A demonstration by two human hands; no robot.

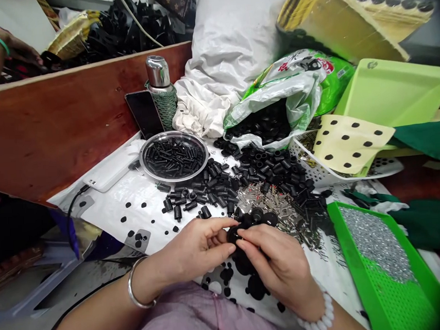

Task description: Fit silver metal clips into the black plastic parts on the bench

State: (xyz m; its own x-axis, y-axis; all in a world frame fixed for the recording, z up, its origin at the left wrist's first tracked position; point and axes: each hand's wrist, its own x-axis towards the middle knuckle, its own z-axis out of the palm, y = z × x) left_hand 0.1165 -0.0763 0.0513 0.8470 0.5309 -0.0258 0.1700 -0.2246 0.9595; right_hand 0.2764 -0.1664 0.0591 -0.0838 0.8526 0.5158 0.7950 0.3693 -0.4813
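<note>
One white spotted sheet (109,223) lies across the bench, a wooden board (65,123) behind it. Right side: green plastic tray (377,260) holding small silver pieces. Steel plate (174,156) holds black ribbed parts; loose black rubber parts (257,175) heap mid-sheet. Left hand (196,248) and right hand (273,260) meet over the sheet just in front of the heap, both half closed, pinching a small black rubber piece (234,234) between them. Silver bangle (136,285) on left wrist, white bead bracelet (319,318) on right.

Black rubber parts (264,168); green tray (350,256); cream sheet (350,142), black dots
</note>
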